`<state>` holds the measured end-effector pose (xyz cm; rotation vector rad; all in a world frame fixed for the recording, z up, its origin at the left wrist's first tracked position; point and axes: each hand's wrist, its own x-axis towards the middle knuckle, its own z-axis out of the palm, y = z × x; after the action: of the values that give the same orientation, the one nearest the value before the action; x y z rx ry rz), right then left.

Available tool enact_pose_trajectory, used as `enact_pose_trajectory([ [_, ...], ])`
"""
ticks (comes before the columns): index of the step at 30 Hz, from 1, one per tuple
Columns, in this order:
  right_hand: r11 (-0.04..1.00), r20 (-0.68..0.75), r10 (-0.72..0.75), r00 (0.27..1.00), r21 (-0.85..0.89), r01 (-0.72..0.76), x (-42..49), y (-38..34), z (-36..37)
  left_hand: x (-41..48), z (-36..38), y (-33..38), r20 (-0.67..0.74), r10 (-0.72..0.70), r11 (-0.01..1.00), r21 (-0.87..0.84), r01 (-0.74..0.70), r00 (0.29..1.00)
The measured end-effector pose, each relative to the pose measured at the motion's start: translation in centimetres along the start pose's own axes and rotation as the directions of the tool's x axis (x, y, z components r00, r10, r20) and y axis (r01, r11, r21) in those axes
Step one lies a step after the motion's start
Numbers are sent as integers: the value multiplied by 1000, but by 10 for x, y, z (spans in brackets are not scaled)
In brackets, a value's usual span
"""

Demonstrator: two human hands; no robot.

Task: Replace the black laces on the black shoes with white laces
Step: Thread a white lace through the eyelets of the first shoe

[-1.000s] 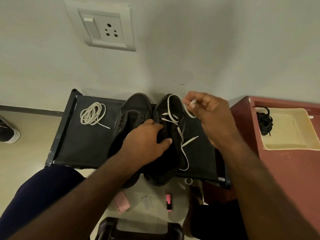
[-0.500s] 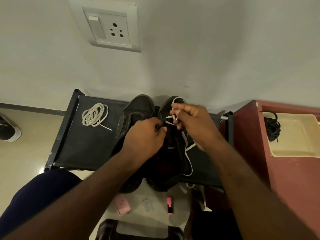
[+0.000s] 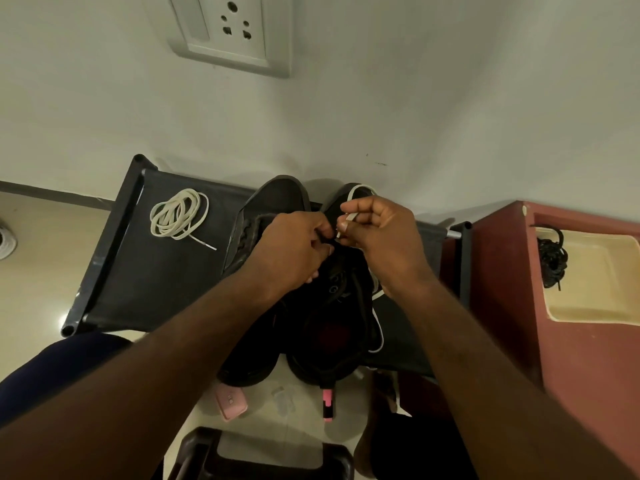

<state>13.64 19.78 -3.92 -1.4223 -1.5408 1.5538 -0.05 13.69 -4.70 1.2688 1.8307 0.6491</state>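
Now the white lace (image 3: 357,189) hangs over the right black shoe (image 3: 332,344) on the table (image 3: 145,271), its tip pinched by the right hand (image 3: 381,233), while the left hand (image 3: 291,251) grips this shoe's upper, the other black shoe (image 3: 277,195) lies just left of it and a coiled white lace (image 3: 176,213) farther left.

On my feed I see a white switch-and-socket plate (image 3: 227,32) high on the pale wall (image 3: 415,98). Below it a black fabric-topped rack (image 3: 138,271) stands against the wall, and just beside its right end is a red-brown cabinet (image 3: 502,306) carrying 1 cream tray (image 3: 602,271). On the beige floor (image 3: 34,289) by the rack's near edge lie 2 pink items near each other: a flat case (image 3: 231,403) and a small marker-like stick (image 3: 327,407). A dark frame (image 3: 201,448) sits at the bottom edge; I cannot tell what it is
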Motion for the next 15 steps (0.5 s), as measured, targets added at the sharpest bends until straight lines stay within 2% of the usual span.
enact_pose_trajectory([
  [5, 1000, 32, -5, 999, -18, 6, 0, 0, -3, 3, -1, -3, 90, -9, 1000, -1, 9, 996],
  [9, 988, 50, -36, 998, -149, 43, 2, 1, -2, 5, 0, -4, 131, 16, 999, 40, -21, 991],
  [15, 965, 53, -63, 997, -250, 74, 5, 5, 0, 5, 6, -10, -21, 51, 995, 84, -49, 999],
])
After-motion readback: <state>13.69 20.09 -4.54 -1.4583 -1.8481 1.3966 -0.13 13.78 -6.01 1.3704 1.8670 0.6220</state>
